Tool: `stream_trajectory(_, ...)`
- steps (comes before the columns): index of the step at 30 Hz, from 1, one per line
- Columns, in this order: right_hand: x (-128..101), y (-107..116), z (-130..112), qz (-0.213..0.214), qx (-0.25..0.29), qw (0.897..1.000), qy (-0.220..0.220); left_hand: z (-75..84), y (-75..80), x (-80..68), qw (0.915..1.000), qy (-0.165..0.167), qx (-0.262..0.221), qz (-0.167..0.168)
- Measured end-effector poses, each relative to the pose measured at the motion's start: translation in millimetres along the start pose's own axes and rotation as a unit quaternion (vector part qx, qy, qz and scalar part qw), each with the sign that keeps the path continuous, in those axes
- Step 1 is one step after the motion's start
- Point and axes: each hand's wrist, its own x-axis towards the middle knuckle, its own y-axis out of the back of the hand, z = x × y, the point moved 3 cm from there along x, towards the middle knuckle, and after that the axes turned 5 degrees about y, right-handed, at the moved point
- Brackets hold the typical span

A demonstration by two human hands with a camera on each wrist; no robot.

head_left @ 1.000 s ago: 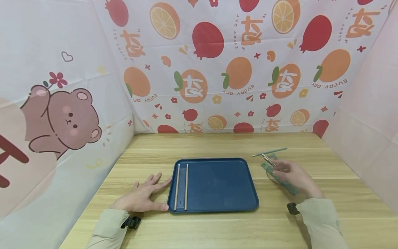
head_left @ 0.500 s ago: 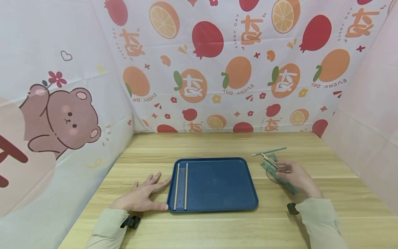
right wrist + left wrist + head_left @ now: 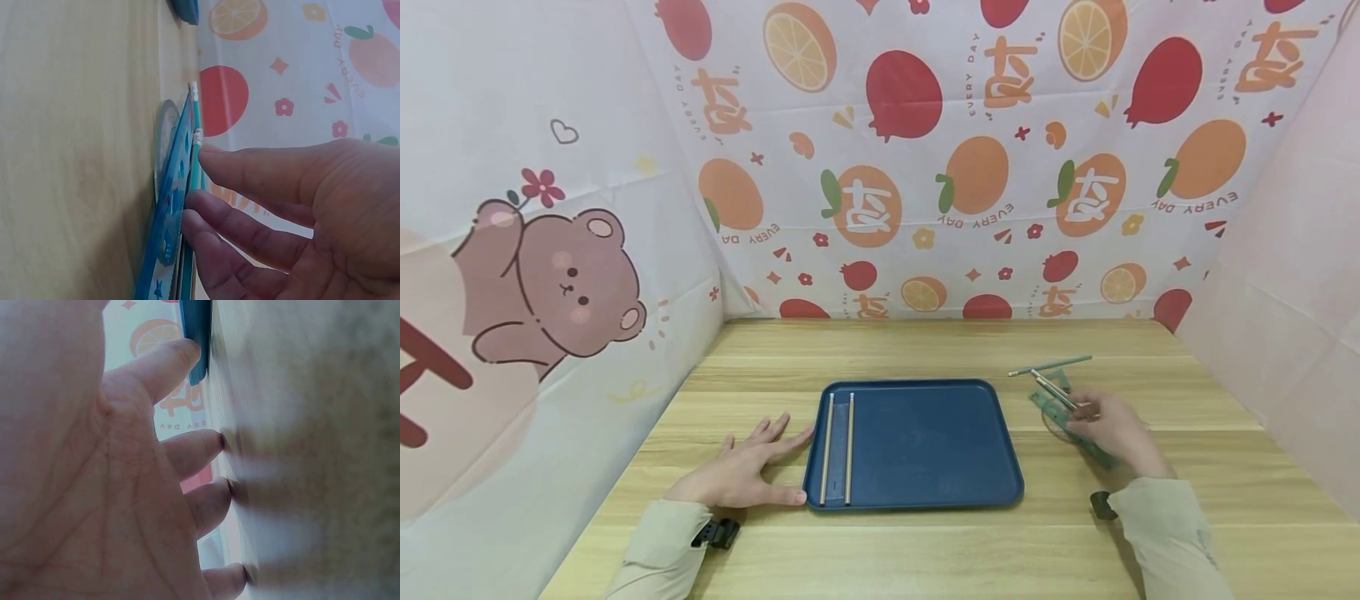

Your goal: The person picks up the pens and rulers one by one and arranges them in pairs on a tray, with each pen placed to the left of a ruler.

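Note:
My left hand (image 3: 741,473) lies spread beside the blue tray (image 3: 936,446), its thumb and index fingertip at the left rim. In the left wrist view the thumb (image 3: 169,365) meets the tray's edge, and the other fingertips rest on the table. Inside the tray, two gold-coloured pencils (image 3: 849,450) flank a clear ruler (image 3: 838,450). To the right of the tray, my right hand (image 3: 1116,429) pinches a green pencil (image 3: 195,169) with a white eraser end, close beside another pencil. Below those fingers a teal patterned ruler (image 3: 164,231) stands tilted over a round clear protractor (image 3: 165,134).
A green pencil (image 3: 1051,366) lies crosswise behind the right-hand group. A small teal set square (image 3: 1060,379) sits partly under the pencils. Patterned cloth (image 3: 925,208) hangs at the back edge of the wooden table (image 3: 917,554), with further cloth walls on both sides.
The right fingers have shifted slightly right and drawn closer together on the pencils, which show more of their length. The left hand and the tray have stayed put.

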Motion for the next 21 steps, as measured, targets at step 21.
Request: stream_trajectory(21,3.6,-8.2,5.0,-0.006,-0.041,0.999,-0.02,-1.7,-0.6,1.7,1.0,-0.002,0.008,0.002)
